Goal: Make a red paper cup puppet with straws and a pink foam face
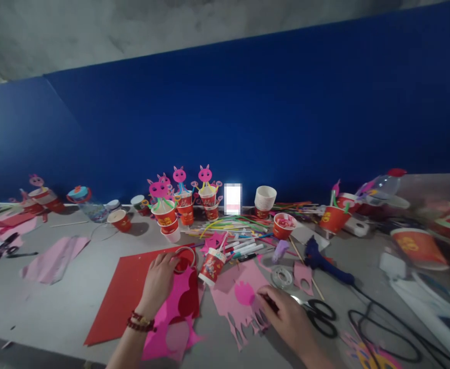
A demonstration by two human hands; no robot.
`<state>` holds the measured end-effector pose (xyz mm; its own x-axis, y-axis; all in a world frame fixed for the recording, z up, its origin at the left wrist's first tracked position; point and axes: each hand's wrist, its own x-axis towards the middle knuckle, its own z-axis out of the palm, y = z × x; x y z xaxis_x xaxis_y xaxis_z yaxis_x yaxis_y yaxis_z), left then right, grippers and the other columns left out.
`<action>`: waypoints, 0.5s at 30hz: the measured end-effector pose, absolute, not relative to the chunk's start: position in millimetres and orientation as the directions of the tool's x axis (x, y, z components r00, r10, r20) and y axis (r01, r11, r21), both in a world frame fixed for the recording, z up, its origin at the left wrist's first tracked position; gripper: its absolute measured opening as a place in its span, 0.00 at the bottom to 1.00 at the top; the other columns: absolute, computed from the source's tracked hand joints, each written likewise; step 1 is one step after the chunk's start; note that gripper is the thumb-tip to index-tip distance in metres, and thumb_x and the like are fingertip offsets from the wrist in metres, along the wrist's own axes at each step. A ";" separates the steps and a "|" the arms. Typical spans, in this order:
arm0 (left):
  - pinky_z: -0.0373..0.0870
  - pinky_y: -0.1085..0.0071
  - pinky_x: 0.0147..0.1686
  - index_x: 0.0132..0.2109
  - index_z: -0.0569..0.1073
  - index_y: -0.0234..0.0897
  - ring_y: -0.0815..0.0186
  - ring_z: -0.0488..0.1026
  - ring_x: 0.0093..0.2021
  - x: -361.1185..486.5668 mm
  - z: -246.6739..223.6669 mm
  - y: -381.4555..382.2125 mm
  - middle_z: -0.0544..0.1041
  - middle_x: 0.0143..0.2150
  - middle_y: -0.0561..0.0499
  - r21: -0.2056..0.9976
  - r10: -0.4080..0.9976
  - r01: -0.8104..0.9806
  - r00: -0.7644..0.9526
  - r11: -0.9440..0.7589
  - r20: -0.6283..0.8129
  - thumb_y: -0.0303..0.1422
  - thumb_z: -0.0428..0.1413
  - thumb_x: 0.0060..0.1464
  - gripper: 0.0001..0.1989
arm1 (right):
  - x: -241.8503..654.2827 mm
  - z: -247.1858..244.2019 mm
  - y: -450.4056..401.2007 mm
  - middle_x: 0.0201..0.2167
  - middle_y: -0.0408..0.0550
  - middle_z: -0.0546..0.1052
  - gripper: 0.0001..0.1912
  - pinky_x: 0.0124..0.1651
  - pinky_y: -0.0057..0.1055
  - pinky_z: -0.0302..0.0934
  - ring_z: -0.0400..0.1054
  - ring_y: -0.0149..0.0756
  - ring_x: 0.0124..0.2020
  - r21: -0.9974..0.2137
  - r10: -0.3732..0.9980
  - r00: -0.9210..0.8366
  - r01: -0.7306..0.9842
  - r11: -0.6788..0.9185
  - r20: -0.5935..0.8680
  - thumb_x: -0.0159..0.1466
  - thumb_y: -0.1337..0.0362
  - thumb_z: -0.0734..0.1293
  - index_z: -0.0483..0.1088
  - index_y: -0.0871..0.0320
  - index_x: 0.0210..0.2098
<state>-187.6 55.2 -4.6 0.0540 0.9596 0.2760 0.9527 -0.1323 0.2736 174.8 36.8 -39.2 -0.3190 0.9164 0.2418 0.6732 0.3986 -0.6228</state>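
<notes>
My left hand (159, 281), with a beaded bracelet at the wrist, rests over a red sheet (113, 287) and a cut-up magenta sheet (161, 318). Its fingers are closed on the side of a pale-rimmed ring (194, 254); whether this is a tape roll or a cup's mouth I cannot tell. A round bright-pink paper cutout (244, 293) sits at the fingertips of my right hand (286, 313), which pinches its right edge over a pale pink cut sheet (225, 294). Between the hands a red-and-white paper cup (212, 266) leans with a stick in it.
Black-handled scissors (321, 316) lie by my right hand, near a clear tape roll (282, 277) and a blue glue gun (327, 262) with its cord. Markers (244, 249), pipe cleaners (228, 225) and cups with pink paper figures (163, 212) stand behind, before a blue panel (225, 113).
</notes>
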 end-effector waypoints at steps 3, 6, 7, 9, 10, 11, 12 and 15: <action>0.69 0.50 0.52 0.45 0.77 0.41 0.49 0.69 0.56 -194.9 -9.2 55.3 0.77 0.56 0.43 0.216 0.968 0.967 0.082 -0.134 0.235 0.18 0.49 0.51 0.20 | 174.0 -40.8 38.3 0.31 0.48 0.80 0.11 0.37 0.34 0.64 0.74 0.42 0.33 -0.617 0.919 -0.310 0.682 0.393 0.242 0.70 0.61 0.58 0.71 0.53 0.36; 0.67 0.52 0.57 0.44 0.77 0.41 0.51 0.68 0.58 -200.0 -15.3 55.3 0.75 0.56 0.44 0.140 0.960 0.973 0.147 -0.184 0.237 0.18 0.50 0.51 0.19 | 173.8 -40.1 39.9 0.30 0.46 0.79 0.11 0.36 0.32 0.64 0.74 0.40 0.32 -0.618 0.920 -0.299 0.681 0.393 0.255 0.70 0.61 0.59 0.71 0.53 0.35; 0.67 0.52 0.57 0.44 0.77 0.41 0.52 0.68 0.58 -201.7 -17.4 55.7 0.75 0.56 0.44 0.117 0.952 0.971 0.174 -0.208 0.252 0.18 0.50 0.52 0.18 | 173.8 -39.6 40.4 0.30 0.46 0.79 0.11 0.36 0.32 0.64 0.74 0.39 0.32 -0.619 0.918 -0.298 0.679 0.396 0.260 0.70 0.61 0.59 0.71 0.53 0.34; 0.69 0.52 0.55 0.43 0.77 0.41 0.51 0.68 0.58 -204.9 -20.9 57.1 0.75 0.56 0.44 0.093 0.927 0.962 0.220 -0.258 0.303 0.21 0.51 0.55 0.15 | 174.0 -38.7 40.9 0.29 0.44 0.79 0.11 0.36 0.30 0.63 0.74 0.38 0.31 -0.618 0.913 -0.296 0.672 0.407 0.280 0.70 0.61 0.59 0.71 0.53 0.34; 0.70 0.52 0.54 0.43 0.77 0.41 0.51 0.69 0.58 -205.9 -21.9 57.8 0.74 0.56 0.43 0.090 0.912 0.956 0.236 -0.280 0.337 0.22 0.51 0.57 0.13 | 174.1 -38.3 40.8 0.29 0.44 0.79 0.11 0.36 0.30 0.63 0.74 0.38 0.31 -0.618 0.911 -0.292 0.669 0.413 0.292 0.70 0.61 0.59 0.71 0.53 0.34; 0.70 0.51 0.54 0.43 0.76 0.41 0.50 0.69 0.57 -206.6 -22.2 58.5 0.74 0.57 0.42 0.091 0.894 0.949 0.250 -0.303 0.371 0.24 0.51 0.58 0.12 | 174.2 -38.0 40.6 0.29 0.44 0.79 0.11 0.35 0.29 0.63 0.74 0.37 0.30 -0.617 0.908 -0.290 0.666 0.419 0.303 0.70 0.61 0.59 0.71 0.53 0.34; 0.71 0.51 0.53 0.43 0.76 0.41 0.50 0.69 0.57 -206.6 -21.8 59.0 0.73 0.57 0.42 0.097 0.877 0.941 0.262 -0.326 0.402 0.25 0.51 0.60 0.11 | 174.3 -37.8 40.2 0.29 0.43 0.79 0.11 0.35 0.29 0.63 0.74 0.37 0.30 -0.616 0.906 -0.287 0.665 0.423 0.312 0.70 0.61 0.59 0.71 0.53 0.34; 0.72 0.53 0.52 0.41 0.74 0.41 0.52 0.69 0.57 -204.0 -16.6 59.8 0.73 0.57 0.42 0.150 0.829 0.905 0.285 -0.398 0.481 0.26 0.50 0.62 0.09 | 174.7 -38.0 38.5 0.29 0.43 0.79 0.11 0.35 0.29 0.63 0.74 0.38 0.31 -0.613 0.902 -0.283 0.662 0.430 0.327 0.70 0.61 0.60 0.71 0.53 0.35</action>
